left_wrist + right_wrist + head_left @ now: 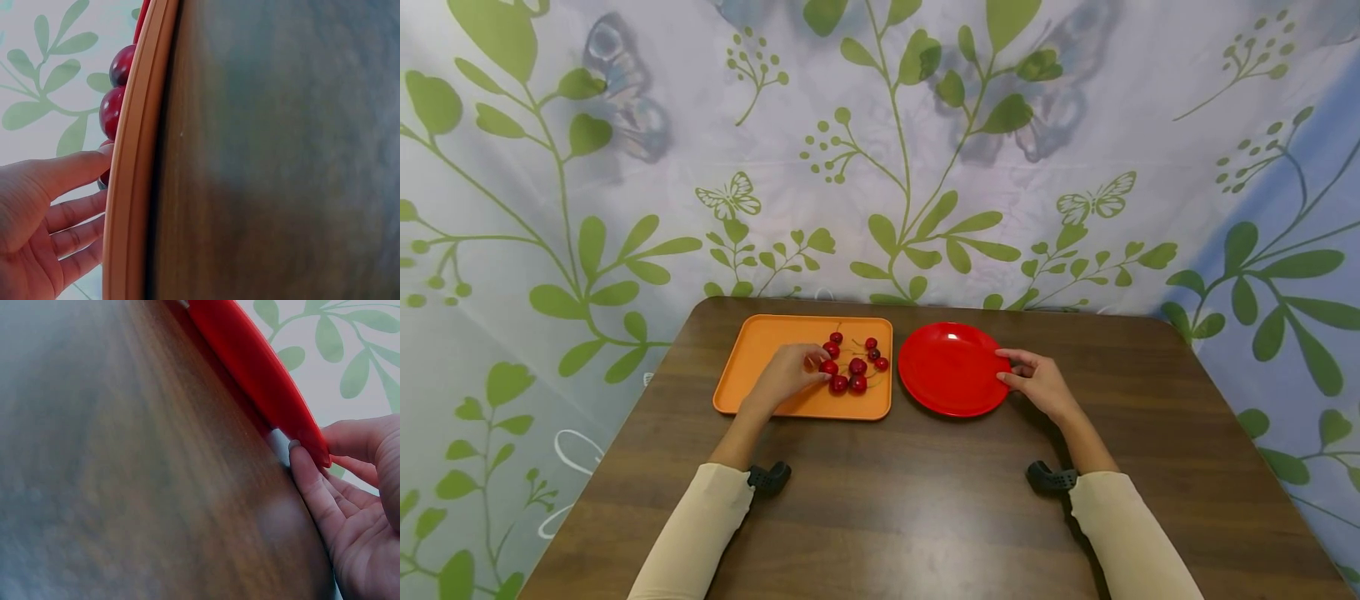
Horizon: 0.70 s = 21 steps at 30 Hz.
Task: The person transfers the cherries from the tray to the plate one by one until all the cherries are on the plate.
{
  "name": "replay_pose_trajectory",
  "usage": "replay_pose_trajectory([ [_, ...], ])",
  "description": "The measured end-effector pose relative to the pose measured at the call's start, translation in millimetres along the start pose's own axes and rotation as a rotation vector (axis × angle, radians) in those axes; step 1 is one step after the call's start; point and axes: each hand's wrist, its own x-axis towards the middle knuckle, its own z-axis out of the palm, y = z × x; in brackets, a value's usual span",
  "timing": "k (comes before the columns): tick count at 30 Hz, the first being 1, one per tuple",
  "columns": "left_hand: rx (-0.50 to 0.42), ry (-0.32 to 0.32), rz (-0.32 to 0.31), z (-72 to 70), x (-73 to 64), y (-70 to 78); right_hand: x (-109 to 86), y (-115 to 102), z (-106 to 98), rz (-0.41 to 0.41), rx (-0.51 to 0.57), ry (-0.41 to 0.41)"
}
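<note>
"On the dark brown wooden table [910,517]?"
"Glossy red cherries [857,367] in an orange rectangular tray [767,337]; the left hand [788,372] pinches one, the right hand [1037,382] grips a round red plate [951,371] by its rim."
"Behind?"
"A pale, green-leaf-printed backdrop [1037,196]."

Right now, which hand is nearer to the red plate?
The right. The right hand pinches the rim of the red plate; the left hand is at the cherries on the orange tray, left of the plate.
</note>
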Motion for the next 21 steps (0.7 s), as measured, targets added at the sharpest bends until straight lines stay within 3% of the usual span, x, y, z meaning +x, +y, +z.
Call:
replay_pose_trajectory([
  [21, -0.002, -0.020, -0.021, 1.3, -0.9, 3.4, 0.8, 2.6, 0.0, 0.013, 0.013, 0.000],
])
